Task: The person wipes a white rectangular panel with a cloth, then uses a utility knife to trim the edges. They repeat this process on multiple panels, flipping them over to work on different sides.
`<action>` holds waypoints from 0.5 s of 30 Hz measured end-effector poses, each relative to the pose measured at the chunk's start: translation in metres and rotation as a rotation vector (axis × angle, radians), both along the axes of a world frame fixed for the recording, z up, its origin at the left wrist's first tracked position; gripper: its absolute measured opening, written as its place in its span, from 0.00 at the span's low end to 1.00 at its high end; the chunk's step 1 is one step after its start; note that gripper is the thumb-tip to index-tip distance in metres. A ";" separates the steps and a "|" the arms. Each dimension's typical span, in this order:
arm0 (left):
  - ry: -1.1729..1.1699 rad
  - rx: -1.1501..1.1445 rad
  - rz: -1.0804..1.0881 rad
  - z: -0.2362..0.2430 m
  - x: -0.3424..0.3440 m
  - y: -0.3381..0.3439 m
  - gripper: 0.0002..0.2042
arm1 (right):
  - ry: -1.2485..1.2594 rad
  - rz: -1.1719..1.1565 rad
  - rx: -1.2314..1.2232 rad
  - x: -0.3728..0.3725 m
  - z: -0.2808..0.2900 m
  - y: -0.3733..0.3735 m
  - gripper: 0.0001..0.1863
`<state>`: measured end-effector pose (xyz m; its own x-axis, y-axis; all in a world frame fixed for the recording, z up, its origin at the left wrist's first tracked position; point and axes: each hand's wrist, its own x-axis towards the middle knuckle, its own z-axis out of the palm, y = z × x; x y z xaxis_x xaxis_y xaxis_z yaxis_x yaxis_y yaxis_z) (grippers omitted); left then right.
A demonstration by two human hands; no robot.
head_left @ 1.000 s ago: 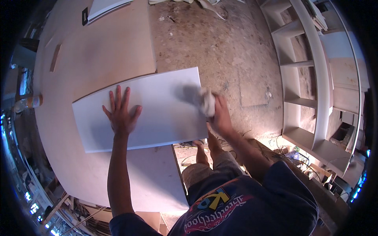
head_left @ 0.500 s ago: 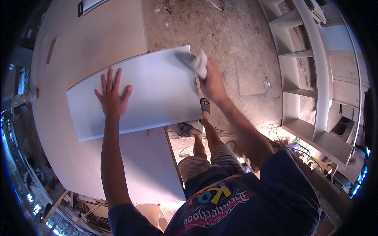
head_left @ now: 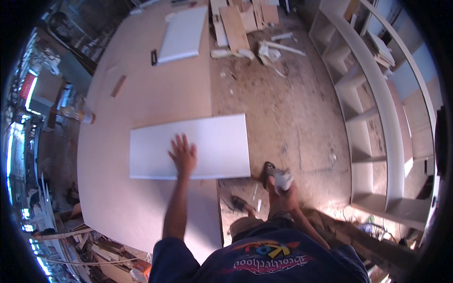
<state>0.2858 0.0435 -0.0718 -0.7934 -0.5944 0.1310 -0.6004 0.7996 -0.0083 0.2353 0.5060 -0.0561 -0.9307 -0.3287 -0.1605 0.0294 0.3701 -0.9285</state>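
Observation:
A white rectangular panel lies flat on a large pale tabletop, its right end jutting past the table's edge. My left hand rests on the panel's middle with fingers spread. Off to the right, lower and nearer to my body, my right hand grips a crumpled whitish rag. Motion blurs the rag a little, and its underside is hidden. The rag is apart from the panel, over the floor beside my leg.
Farther up the table lie another white panel, a small black object and a thin wood strip. A bottle is at the left edge. Board offcuts lie on the floor ahead; a shelf frame stands right.
My right hand has drawn the rag from the panel's right end back toward my body. The left hand stays on the panel. The view has tilted up, showing more of the far side.

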 end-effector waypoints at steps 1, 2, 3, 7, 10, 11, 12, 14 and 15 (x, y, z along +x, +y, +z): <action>-0.001 -0.018 0.039 -0.002 0.008 0.027 0.38 | 0.091 -0.004 -0.037 -0.032 0.005 0.002 0.23; 0.044 0.005 0.028 0.002 0.011 0.068 0.40 | 0.099 -0.040 -0.086 -0.059 0.017 0.001 0.23; 0.065 0.075 -0.042 0.008 0.013 0.111 0.43 | 0.103 -0.071 -0.127 -0.084 0.031 0.000 0.23; 0.089 0.496 -0.490 0.048 0.018 0.240 0.37 | 0.105 -0.054 -0.185 -0.173 0.003 -0.001 0.24; 0.033 0.988 -0.494 0.037 0.012 0.283 0.31 | 0.013 0.090 -0.303 -0.205 0.041 -0.028 0.26; 0.196 1.073 -0.307 0.050 0.001 0.292 0.29 | -0.046 0.108 -0.349 -0.215 0.042 -0.029 0.26; 0.363 1.148 -0.138 0.075 -0.019 0.291 0.27 | -0.049 0.226 -0.300 -0.237 0.032 -0.025 0.26; 0.572 0.973 0.158 0.064 -0.023 0.294 0.25 | 0.012 0.456 -0.163 -0.248 0.041 -0.051 0.23; 0.684 0.889 0.285 0.061 -0.035 0.294 0.25 | 0.065 0.558 -0.090 -0.256 0.053 -0.063 0.22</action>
